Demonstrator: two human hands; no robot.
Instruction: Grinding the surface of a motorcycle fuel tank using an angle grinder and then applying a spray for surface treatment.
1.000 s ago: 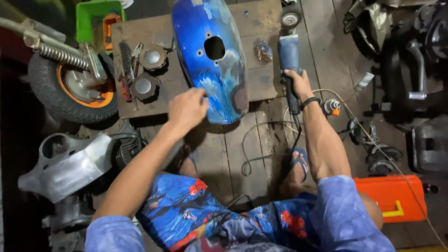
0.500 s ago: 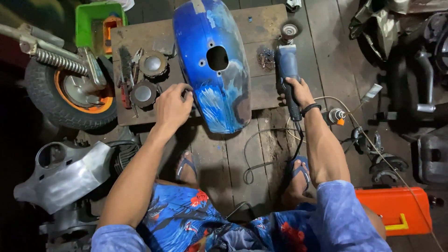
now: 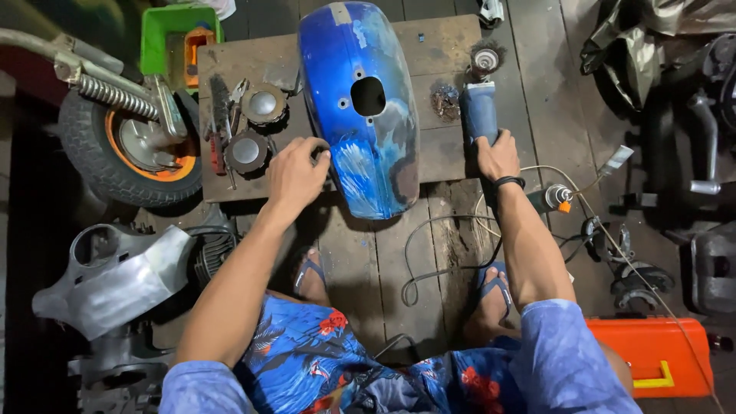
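Note:
A blue scooter fender (image 3: pixel 360 100) with a dark hole lies lengthwise on a low wooden board (image 3: pixel 441 54). Its near end has bare, worn patches. My left hand (image 3: pixel 295 175) rests at the fender's left edge, fingers curled on it. My right hand (image 3: pixel 497 156) grips the body of a blue angle grinder (image 3: pixel 479 107), which lies on the board to the right of the fender, its wire brush head (image 3: pixel 484 60) pointing away from me. The grinder's cable (image 3: pixel 445 253) loops over the floor planks.
Two round wire cup brushes (image 3: pixel 253 126) and hand tools lie on the board's left. A small wheel with an orange rim (image 3: pixel 126 146) and a green bin (image 3: pixel 172 38) sit at left. A grey body panel (image 3: pixel 107 276) lies at lower left, an orange toolbox (image 3: pixel 652 356) at lower right.
My left hand has moved left from the fender's near end to its left edge. The right hand stays on the grinder.

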